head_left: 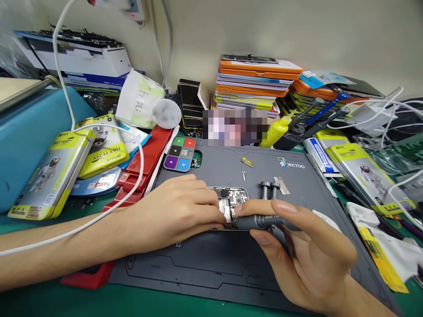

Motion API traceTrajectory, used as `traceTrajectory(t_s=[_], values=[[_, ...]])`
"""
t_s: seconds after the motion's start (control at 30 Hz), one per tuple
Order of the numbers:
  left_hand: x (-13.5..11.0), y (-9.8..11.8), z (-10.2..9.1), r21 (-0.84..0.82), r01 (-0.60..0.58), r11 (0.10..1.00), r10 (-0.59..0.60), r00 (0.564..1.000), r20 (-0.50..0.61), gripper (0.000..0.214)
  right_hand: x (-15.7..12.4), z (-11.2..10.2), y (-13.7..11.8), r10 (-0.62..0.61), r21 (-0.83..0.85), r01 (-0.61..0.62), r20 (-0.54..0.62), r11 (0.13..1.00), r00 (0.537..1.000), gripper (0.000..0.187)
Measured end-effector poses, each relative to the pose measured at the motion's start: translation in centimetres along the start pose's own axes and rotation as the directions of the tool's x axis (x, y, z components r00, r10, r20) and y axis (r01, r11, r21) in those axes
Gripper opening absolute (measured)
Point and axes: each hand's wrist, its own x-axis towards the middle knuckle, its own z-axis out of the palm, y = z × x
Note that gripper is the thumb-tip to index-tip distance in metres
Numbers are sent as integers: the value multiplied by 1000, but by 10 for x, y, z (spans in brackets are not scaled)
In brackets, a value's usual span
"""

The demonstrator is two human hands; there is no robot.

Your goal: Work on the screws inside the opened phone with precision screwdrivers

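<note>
An opened phone lies on the dark grey work mat, its circuit board and metal parts exposed. My left hand is closed over the phone's left part, fingers curled onto its body and hiding much of it. Between the thumb and fingers of my right hand is a dark grey screwdriver, held nearly level. Its front end reaches the phone's lower edge beside my left fingertips; the tip is hidden. My right index finger stretches along the tool to the phone. Just behind it are two dark round-headed tools, partly covered.
A small metal piece and a yellow piece lie on the mat. Left stand battery boxes, with a red tool beside the mat. A white cable crosses my left forearm. Orange boxes are stacked behind.
</note>
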Motion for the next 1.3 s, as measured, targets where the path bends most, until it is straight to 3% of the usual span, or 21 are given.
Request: traceTrajectory(t_s=[0.4, 0.6, 0.8, 1.3], values=[[2, 2, 0, -12, 29, 1000, -29, 1000, 10, 14, 10, 2, -2, 20, 50, -18, -33, 999, 999, 84], [1, 3, 1, -27, 43, 999, -43, 999, 11, 18, 15, 3, -1, 124, 31, -120, -196, 992, 973, 79], [3, 5, 2, -48, 82, 995, -83, 996, -28, 14, 8, 5, 4, 175, -6, -177, -114, 984, 978, 81], [3, 4, 2, -44, 85, 995, -86, 996, -30, 14, 7, 5, 8, 162, -57, -166, -71, 984, 984, 83]])
